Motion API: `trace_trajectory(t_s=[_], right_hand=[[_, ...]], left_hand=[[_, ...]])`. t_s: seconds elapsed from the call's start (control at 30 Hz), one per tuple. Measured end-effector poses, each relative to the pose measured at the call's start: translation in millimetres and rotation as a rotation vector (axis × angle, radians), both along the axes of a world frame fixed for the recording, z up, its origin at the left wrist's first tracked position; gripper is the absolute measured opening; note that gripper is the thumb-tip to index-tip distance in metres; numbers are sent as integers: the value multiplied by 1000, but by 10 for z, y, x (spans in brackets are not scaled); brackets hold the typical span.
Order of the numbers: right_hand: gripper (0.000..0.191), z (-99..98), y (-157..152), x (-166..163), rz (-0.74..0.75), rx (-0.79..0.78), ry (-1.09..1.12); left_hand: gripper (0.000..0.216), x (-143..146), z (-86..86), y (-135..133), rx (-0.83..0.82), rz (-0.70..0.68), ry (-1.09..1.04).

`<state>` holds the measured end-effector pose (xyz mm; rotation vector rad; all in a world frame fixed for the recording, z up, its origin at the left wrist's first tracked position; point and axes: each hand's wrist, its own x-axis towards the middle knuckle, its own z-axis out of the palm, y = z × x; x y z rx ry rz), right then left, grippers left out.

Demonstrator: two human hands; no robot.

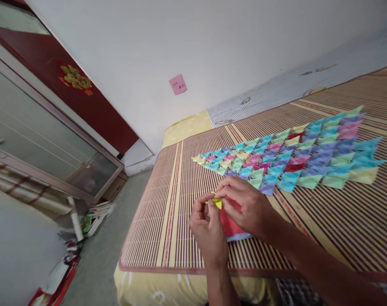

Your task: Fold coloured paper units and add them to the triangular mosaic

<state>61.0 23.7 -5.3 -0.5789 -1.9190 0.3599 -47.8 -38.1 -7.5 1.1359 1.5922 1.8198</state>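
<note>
A small piece of folded yellow paper (218,203) is pinched between my two hands over the mat. My left hand (209,225) has its thumb and fingers closed on the paper's left side. From the right, my right hand (244,204) grips the other side with its fingertips. Beneath my hands lies red paper (231,221), with a pale lilac sheet (240,237) showing under its near edge. Just beyond them, many folded paper pieces (295,148) in blue, green, purple, pink, red and yellow lie in overlapping rows that narrow to the left.
The striped mat (155,229) covers a bed with a yellow sheet (142,284). A white wall with a pink note (178,84) stands behind. To the left are a floor (107,238), a glass-panelled door (53,114) and assorted items (69,250) along the wall.
</note>
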Motion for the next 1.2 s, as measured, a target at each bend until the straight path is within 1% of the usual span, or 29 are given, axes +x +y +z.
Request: trace_trajectory(t_s=[0.13, 0.27, 0.33, 0.4, 0.47, 0.53, 0.67, 0.77, 0.87, 1.0, 1.1, 1.2], right_hand=[[9, 22, -26, 6, -66, 14, -134], [9, 26, -47, 26, -187, 68, -269], [8, 17, -46, 34, -240, 80, -323], [8, -1, -33, 36, -247, 78, -344], [9, -21, -12, 31, -220, 81, -334], [13, -35, 9, 25, -185, 86, -321], [15, -27, 22, 29, -170, 73, -314], [16, -19, 15, 38, -165, 71, -276], [19, -31, 21, 37, -116, 65, -230], [19, -59, 48, 23, -68, 71, -196], [17, -76, 61, 17, -85, 72, -208], [16, -97, 65, 11, -145, 82, -240]], left_hand=[[18, -4, -13, 17, -24, -9, -3], [19, -2, -26, 36, -29, -34, -23], [18, 12, -15, 32, -24, -21, 13], [17, 32, 2, 22, -22, -14, 78], [17, 49, 12, 15, -19, -34, 114], [16, 52, 3, 16, -17, -57, 53], [21, 16, -58, 40, 0, -128, -256], [24, 0, -90, 51, 29, -187, -396], [24, 10, -94, 45, 33, -223, -421], [29, 14, -104, 40, 2, -234, -403], [30, 4, -116, 54, -1, -239, -453], [32, 6, -111, 68, -1, -228, -497]])
